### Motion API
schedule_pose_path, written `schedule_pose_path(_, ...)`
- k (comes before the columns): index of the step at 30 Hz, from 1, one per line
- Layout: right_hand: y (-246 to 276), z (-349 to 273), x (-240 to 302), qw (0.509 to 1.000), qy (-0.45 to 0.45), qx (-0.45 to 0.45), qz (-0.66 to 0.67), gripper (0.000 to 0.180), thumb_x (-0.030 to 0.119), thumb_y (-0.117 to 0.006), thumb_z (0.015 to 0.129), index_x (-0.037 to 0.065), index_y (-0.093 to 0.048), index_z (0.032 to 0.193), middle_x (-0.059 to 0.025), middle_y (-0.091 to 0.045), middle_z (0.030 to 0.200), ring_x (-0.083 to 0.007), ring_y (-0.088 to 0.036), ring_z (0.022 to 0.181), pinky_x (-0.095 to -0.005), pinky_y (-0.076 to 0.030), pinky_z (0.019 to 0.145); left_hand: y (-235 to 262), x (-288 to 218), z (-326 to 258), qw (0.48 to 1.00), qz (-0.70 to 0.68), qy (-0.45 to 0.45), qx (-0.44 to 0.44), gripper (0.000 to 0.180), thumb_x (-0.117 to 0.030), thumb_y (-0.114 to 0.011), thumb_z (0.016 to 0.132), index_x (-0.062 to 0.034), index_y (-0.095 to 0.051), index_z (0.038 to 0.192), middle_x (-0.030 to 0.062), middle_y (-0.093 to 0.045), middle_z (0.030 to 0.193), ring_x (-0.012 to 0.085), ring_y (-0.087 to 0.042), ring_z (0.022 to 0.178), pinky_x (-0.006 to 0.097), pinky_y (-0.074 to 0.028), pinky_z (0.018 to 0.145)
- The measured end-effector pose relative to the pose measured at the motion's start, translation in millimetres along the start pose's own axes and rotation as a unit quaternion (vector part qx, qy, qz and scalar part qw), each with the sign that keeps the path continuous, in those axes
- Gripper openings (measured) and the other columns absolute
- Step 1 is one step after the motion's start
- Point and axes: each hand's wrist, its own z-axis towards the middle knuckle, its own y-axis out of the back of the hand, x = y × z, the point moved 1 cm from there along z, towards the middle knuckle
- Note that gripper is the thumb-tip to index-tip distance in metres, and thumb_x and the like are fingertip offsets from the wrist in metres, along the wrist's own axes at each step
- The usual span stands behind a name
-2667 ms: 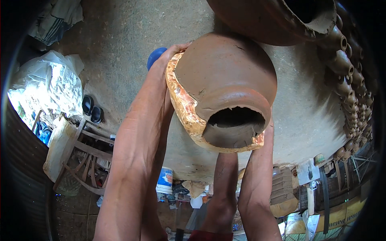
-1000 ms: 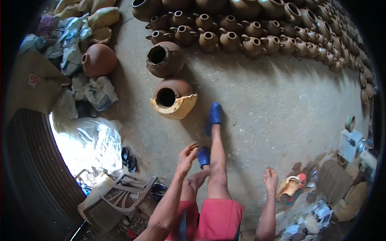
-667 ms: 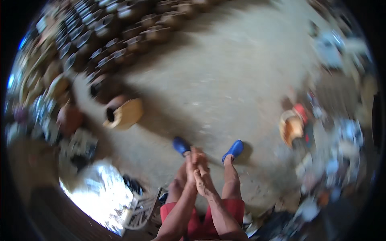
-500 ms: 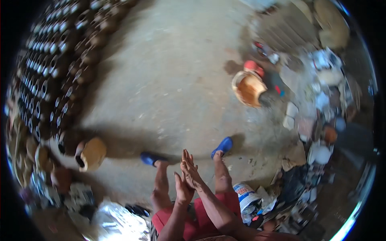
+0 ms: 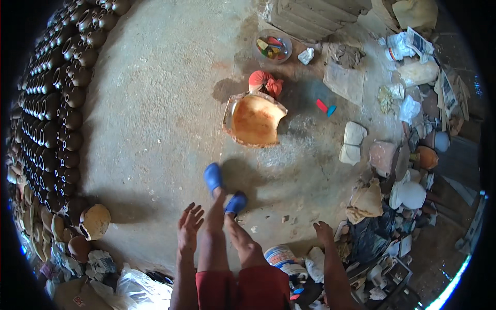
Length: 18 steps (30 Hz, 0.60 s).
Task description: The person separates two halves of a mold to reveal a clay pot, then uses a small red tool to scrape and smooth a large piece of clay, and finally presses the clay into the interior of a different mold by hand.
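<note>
"Where are the hands?"
"Well apart, one on each side of the legs. The left hand [image 5: 191, 227] is spread, fingers pointing away from the body, with nothing in it. It's just left of the left leg [image 5: 212, 245]."
"And the right hand [image 5: 324, 233]?"
"Off to the right, fingers loosely bent, gripping nothing that I can see. A tan sack [image 5: 366, 199] lies farther right, and a white bucket [image 5: 279, 256] sits between that arm and the red shorts [image 5: 263, 287]."
"Where's the curved shell [image 5: 256, 121]?"
"On the floor beyond the blue shoes [image 5: 213, 176], well away from both hands. It lies hollow side up, orange-stained inside, with an uneven rim."
"What's around it?"
"A red bundle [image 5: 264, 82] at its far edge; whether they touch, I can't tell. Farther off there's a bowl [image 5: 257, 56] of coloured pieces. Rows of dark clay pots [image 5: 75, 97] line the left."
</note>
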Motion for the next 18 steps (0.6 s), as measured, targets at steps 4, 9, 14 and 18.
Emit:
schedule_pose_path(4,68.3,29.7,17.3,0.998,0.032,-0.027,0.036,0.055,0.038,-0.07,0.096,0.0,-0.064,0.135,-0.0265,-0.066,0.134,-0.0424,-0.061,0.127,-0.0491,-0.049,0.108,-25.7,-0.3,42.3,0.997,0.025,0.016,-0.068,0.058,-0.038,-0.058,0.107,-0.0043,-0.046,0.153,0.0159,-0.059,0.146,0.029,-0.06,0.131,0.045,-0.047,0.109)
schedule_pose_path(9,166.0,120.2,88.0,0.988,0.088,-0.114,0.048,0.045,0.03,-0.072,0.097,0.001,-0.067,0.131,-0.0241,-0.069,0.127,-0.0404,-0.063,0.125,-0.0444,-0.048,0.109,-103.3,20.3,146.3,0.985,0.058,0.104,-0.124,0.059,-0.037,-0.062,0.104,-0.0081,-0.048,0.154,0.0119,-0.062,0.142,0.0267,-0.062,0.127,0.043,-0.049,0.104)
schedule_pose_path(14,248.8,216.0,207.3,0.96,0.261,-0.095,0.031,0.036,0.02,-0.068,0.099,-0.002,-0.068,0.127,-0.0234,-0.071,0.126,-0.0373,-0.067,0.118,-0.0439,-0.051,0.104,-169.1,66.1,178.2,0.988,-0.01,0.086,-0.125,0.06,-0.038,-0.065,0.103,-0.0084,-0.05,0.153,0.0095,-0.062,0.142,0.024,-0.061,0.124,0.043,-0.05,0.102)
schedule_pose_path(18,261.3,321.0,258.0,0.938,0.344,-0.021,0.039,0.036,0.02,-0.067,0.101,-0.004,-0.067,0.126,-0.0224,-0.073,0.121,-0.0292,-0.071,0.112,-0.0402,-0.054,0.098,-205.2,116.7,206.6,0.984,0.041,0.075,-0.154,0.063,-0.04,-0.066,0.102,-0.0079,-0.05,0.154,0.0101,-0.061,0.141,0.0194,-0.061,0.119,0.037,-0.049,0.102)
